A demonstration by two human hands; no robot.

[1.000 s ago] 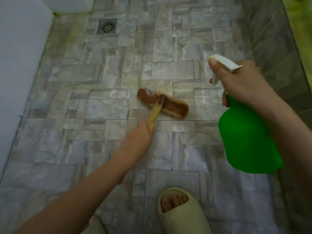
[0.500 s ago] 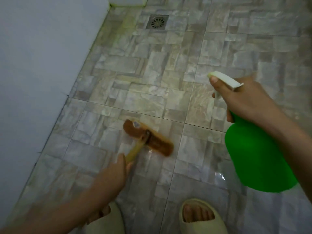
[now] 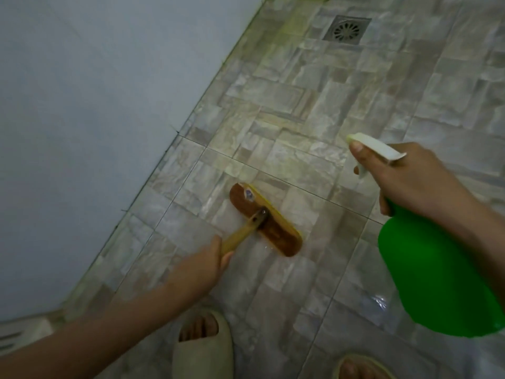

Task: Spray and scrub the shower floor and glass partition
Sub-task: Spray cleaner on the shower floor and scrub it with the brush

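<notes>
brush on floor, drain behind

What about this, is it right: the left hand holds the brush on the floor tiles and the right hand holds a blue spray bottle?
Not quite. The spray bottle in the right hand is green, not blue; the head view shows it. The rest stands: the left hand holds the brush on the floor tiles.

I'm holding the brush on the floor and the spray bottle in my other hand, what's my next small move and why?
Probably push the brush forward across the floor: your left hand grips its handle, its head lies flat on a wet-looking patch, and your right hand holds the spray bottle clear of it.
</notes>
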